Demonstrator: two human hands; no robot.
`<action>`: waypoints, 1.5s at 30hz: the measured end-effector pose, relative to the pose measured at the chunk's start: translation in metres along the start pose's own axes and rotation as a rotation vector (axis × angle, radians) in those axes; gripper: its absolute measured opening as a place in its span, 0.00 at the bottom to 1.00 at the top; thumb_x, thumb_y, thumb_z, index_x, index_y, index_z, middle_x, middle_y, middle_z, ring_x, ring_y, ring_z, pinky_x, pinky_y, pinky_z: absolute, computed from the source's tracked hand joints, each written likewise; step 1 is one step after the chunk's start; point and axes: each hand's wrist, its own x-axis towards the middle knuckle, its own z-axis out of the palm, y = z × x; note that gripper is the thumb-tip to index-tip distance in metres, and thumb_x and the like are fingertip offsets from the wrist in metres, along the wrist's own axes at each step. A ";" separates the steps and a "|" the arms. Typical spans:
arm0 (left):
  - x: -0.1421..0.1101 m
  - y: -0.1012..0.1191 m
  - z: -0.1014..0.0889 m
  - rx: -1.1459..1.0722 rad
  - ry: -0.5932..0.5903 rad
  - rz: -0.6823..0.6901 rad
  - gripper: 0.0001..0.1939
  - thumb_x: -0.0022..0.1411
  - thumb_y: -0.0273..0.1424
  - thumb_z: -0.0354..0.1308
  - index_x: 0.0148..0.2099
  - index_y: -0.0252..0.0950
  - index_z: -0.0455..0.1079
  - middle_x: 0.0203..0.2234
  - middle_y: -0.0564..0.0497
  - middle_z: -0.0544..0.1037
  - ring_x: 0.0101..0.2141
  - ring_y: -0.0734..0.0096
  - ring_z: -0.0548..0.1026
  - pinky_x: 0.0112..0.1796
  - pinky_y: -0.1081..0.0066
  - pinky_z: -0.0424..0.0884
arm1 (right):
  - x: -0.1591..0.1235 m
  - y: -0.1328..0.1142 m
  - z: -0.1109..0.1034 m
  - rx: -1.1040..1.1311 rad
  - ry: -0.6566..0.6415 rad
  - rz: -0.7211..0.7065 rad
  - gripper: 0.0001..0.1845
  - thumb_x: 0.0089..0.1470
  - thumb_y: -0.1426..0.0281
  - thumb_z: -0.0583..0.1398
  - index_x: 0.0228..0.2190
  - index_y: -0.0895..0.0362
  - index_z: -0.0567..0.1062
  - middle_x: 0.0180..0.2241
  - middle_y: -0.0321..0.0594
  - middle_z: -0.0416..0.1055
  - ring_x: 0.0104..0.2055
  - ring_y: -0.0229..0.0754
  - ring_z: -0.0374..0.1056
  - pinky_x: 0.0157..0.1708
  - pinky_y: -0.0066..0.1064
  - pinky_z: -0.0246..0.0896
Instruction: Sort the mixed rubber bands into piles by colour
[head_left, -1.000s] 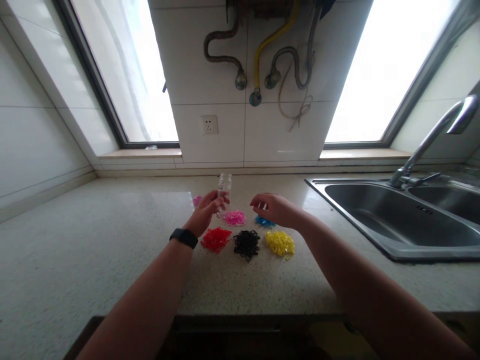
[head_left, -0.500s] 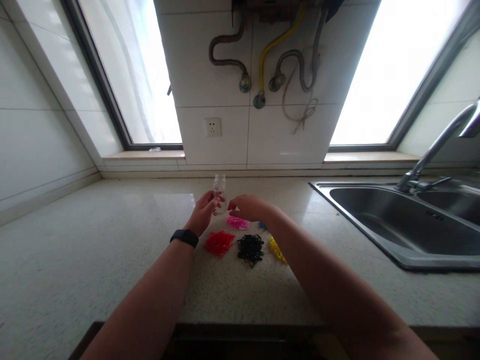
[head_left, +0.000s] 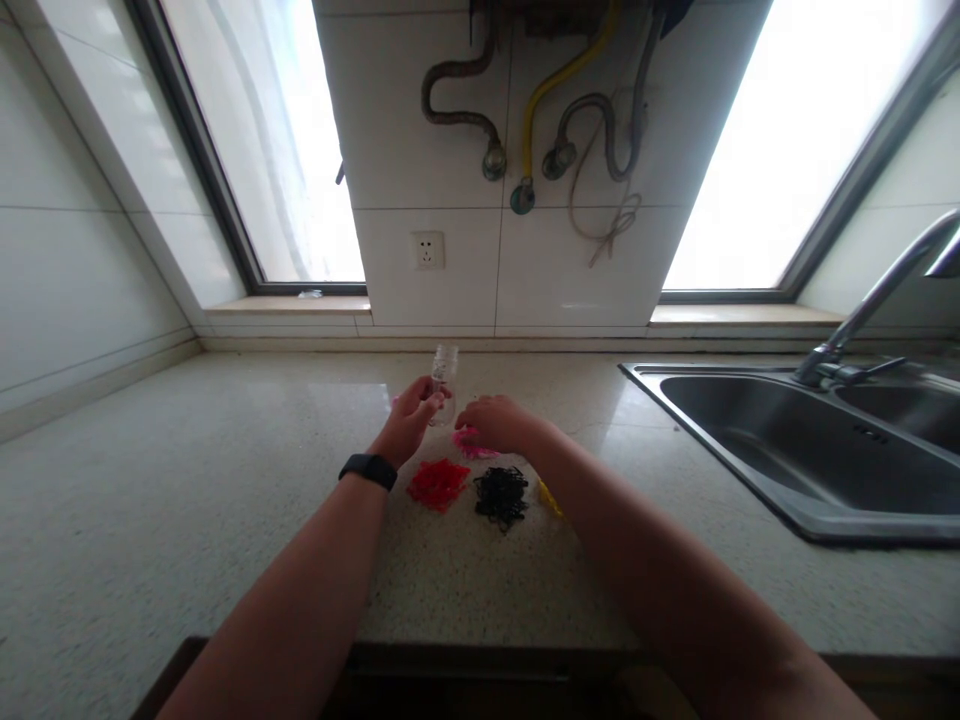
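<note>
My left hand (head_left: 409, 412) is wrapped round a small clear jar (head_left: 445, 385), held nearly upright above the counter. Just right of it, my right hand (head_left: 491, 422) hovers over a pile of pink rubber bands (head_left: 472, 445), its fingers curled down and drawn together. What its fingertips hold, if anything, is too small to make out. Nearer me lie a pile of red bands (head_left: 439, 485) and a pile of black bands (head_left: 501, 497). My right forearm covers most of a yellow pile (head_left: 550, 499).
A pale speckled counter (head_left: 225, 480) carries all of this. To the right is a steel sink (head_left: 757, 440) with a tap (head_left: 877, 295). Behind stands a tiled wall with a socket (head_left: 428, 250) and pipes above. A dark watch band (head_left: 368, 468) is on my left wrist.
My right hand has lowered slightly toward the pink pile. My right forearm now hides the blue bit and more of the yellow pile. The jar stays in my left hand, almost unmoved.
</note>
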 end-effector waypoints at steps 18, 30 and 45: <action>0.001 -0.009 -0.001 0.007 0.027 -0.028 0.12 0.63 0.38 0.53 0.44 0.36 0.69 0.36 0.50 0.74 0.34 0.71 0.70 0.29 0.75 0.65 | 0.005 0.020 0.005 0.166 0.125 0.105 0.10 0.54 0.65 0.61 0.38 0.51 0.80 0.39 0.38 0.80 0.40 0.43 0.73 0.35 0.29 0.58; 0.002 -0.010 -0.002 0.033 -0.002 -0.041 0.14 0.64 0.38 0.53 0.46 0.36 0.68 0.40 0.49 0.76 0.35 0.72 0.71 0.29 0.76 0.67 | -0.002 0.051 0.006 0.679 0.399 0.133 0.09 0.52 0.66 0.63 0.34 0.58 0.80 0.31 0.39 0.78 0.30 0.36 0.69 0.32 0.27 0.59; -0.001 -0.008 0.001 0.305 -0.123 0.028 0.11 0.65 0.38 0.55 0.44 0.36 0.69 0.38 0.48 0.76 0.36 0.69 0.71 0.31 0.73 0.65 | -0.015 0.058 -0.015 1.283 0.709 0.289 0.15 0.44 0.61 0.66 0.32 0.59 0.77 0.26 0.37 0.73 0.26 0.34 0.62 0.24 0.26 0.56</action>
